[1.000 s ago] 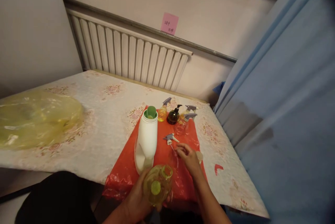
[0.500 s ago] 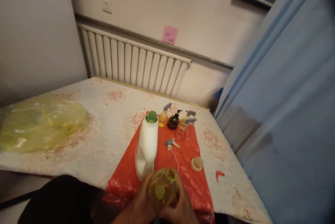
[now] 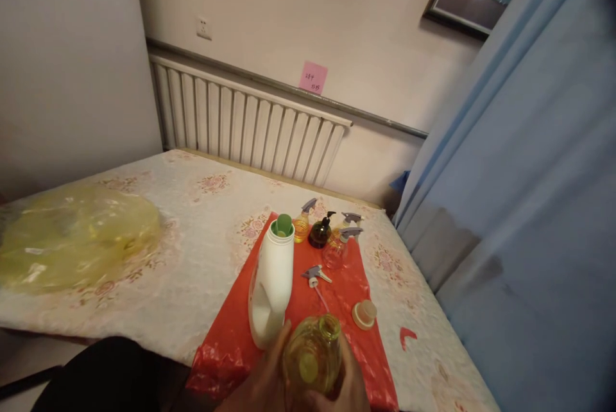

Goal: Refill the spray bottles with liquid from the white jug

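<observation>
Between my two hands is a yellowish clear bottle [image 3: 312,357], its neck uncapped and tipped slightly away from me. My left hand [image 3: 264,375] wraps its left side, and my right hand [image 3: 350,378] closes round the right side. Just beyond my left hand a white jug [image 3: 275,274] with a green spout stands upright, its mouth uncovered. A grey spray trigger head [image 3: 315,276] with a thin tube lies on the red plastic sheet [image 3: 226,335]. To the right of it rests a pale cap [image 3: 364,314].
Behind the jug stand a yellow spray bottle [image 3: 301,226], a dark pump bottle [image 3: 320,232] and a clear spray bottle [image 3: 334,251], with another partly hidden. A yellow plastic bag [image 3: 81,232] lies left on the flowered cloth [image 3: 202,258]. A blue curtain [image 3: 505,194] hangs right.
My view has tilted up a little, so the scene sits lower. The bottle, still in both hands, has shifted slightly right and down, away from the jug.
</observation>
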{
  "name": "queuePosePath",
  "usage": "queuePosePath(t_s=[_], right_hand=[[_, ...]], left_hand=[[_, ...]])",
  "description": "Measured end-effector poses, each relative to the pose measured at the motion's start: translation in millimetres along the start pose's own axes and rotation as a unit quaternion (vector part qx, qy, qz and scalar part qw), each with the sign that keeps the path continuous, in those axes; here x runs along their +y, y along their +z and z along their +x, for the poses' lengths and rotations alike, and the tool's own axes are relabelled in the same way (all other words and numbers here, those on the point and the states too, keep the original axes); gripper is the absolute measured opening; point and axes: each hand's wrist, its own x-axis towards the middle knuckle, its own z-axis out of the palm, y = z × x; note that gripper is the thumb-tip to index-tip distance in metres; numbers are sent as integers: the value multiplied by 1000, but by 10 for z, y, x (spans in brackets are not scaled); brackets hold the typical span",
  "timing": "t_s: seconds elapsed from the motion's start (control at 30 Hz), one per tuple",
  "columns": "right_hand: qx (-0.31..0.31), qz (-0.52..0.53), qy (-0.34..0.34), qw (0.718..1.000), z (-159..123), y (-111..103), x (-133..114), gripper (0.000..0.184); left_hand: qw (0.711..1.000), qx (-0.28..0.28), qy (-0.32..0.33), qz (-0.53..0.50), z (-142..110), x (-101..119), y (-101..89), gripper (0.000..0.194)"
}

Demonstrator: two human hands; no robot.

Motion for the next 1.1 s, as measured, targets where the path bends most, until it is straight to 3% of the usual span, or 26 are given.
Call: queuePosePath(t_s=[0.07,0.17,0.27,0.37,0.53,0.63,0.73,0.8,0.97,1.1], right_hand=[[14,-27,-19,999,62,-53,-72,91],[8,-86,-31,996,194,-151,-184,82],[15,-132,-53,990,368,-239,-286,80],[51,-169,-83,981,561,-291,-408,80],[49,-219,-87,971,869,-330,-719,76],[41,-243,-101,964,1036,-338,-904,74],[41,-273,-133,952,1200,-325,-1042,73],[33,-299,-158,941,1309,-306,-1119,73],[23,-358,-191,914,1534,-251,-1300,68],[18,-390,-223,893,1616,-210,-1436,67]], left_hand=[[1000,13,-14,-2,63,-28,-33,62],[995,19,-97,-7,143,-38,-76,77],[991,28,-126,16,106,41,-125,61],[994,12,-88,70,-26,242,-165,37],[981,-42,-76,174,-178,823,-287,36],[987,-68,-32,141,-133,1194,-491,45],[995,-50,50,67,3,1471,-793,33],[996,-62,58,32,108,1577,-1020,32],[997,-61,40,1,274,1604,-1541,27],[999,-34,22,5,299,1567,-1777,24]])
